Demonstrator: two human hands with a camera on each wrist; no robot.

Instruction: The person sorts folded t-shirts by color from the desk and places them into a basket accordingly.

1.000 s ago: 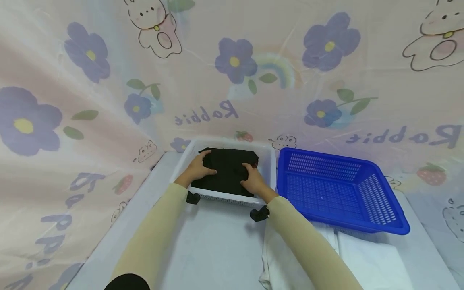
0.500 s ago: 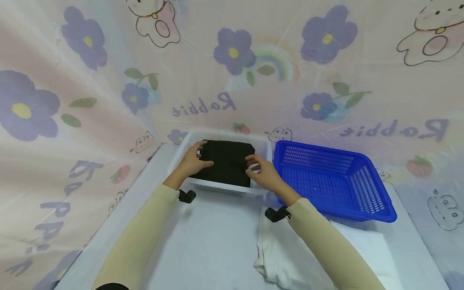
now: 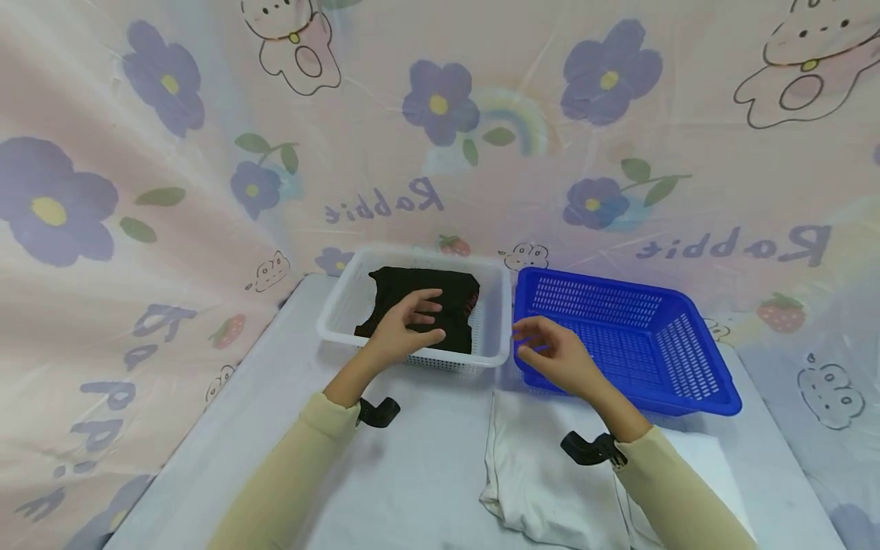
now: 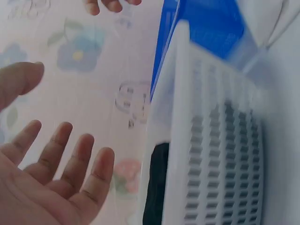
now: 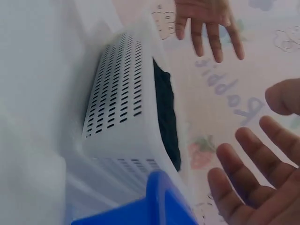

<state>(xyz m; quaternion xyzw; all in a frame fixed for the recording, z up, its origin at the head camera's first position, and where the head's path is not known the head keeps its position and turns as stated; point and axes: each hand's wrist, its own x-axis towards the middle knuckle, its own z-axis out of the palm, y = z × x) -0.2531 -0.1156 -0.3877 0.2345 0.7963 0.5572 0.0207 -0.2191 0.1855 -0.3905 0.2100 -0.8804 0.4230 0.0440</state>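
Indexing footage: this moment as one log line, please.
left hand: empty, near white rectangular plastic basket | right hand: empty, near blue rectangular plastic basket | black cloth: inside white basket

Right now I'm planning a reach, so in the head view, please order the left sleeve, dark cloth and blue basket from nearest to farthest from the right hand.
1. Blue basket: directly behind the right hand in this view, extending right.
2. Dark cloth: to its left, inside the white basket.
3. Left sleeve: farther left, lower in view.

The curtain (image 3: 371, 153) shows mirrored "Rabbit" lettering (image 3: 383, 200) above the white basket (image 3: 492, 325) and right of it, slanted letters (image 3: 106, 390) left.
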